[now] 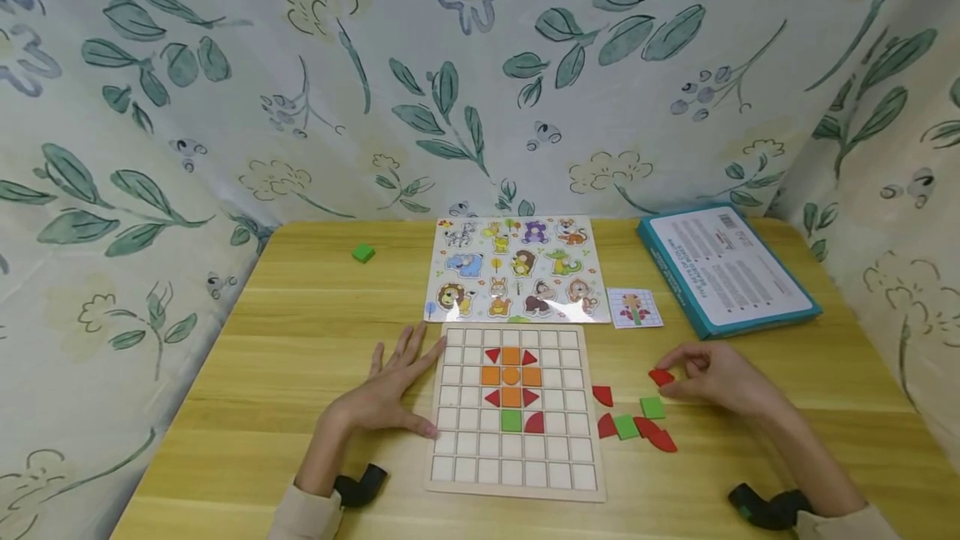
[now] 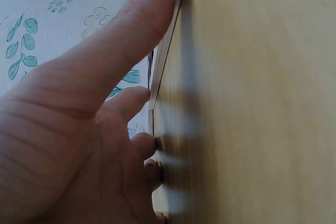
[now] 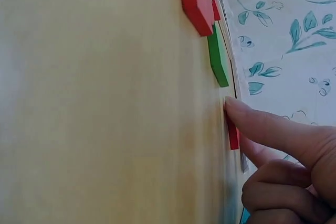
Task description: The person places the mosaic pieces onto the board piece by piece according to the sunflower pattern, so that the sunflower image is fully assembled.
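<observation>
You have part of a flower laid into the grid board [image 1: 450, 448]: an orange cross of tiles [image 1: 511, 376] with red triangles at its four corners sits in the upper middle cells, and below it a green square [image 1: 511, 420] with a red quarter-round beside it. Most cells are still bare, so I judge the picture well short of done. Loose red and green pieces [image 1: 633, 427] lie on the table [image 1: 300, 315] just off the board's right edge.

Your left hand [image 1: 390, 390] lies flat with fingers spread, resting on the table and touching the board's left edge; it holds nothing.

Your right hand [image 1: 716, 377] is near the right edge of the table, fingers curled, with its fingertips on a red piece [image 1: 662, 376]. The right wrist view shows a finger pressing that piece against the table; whether the thumb also pinches it I cannot quite tell.
</observation>
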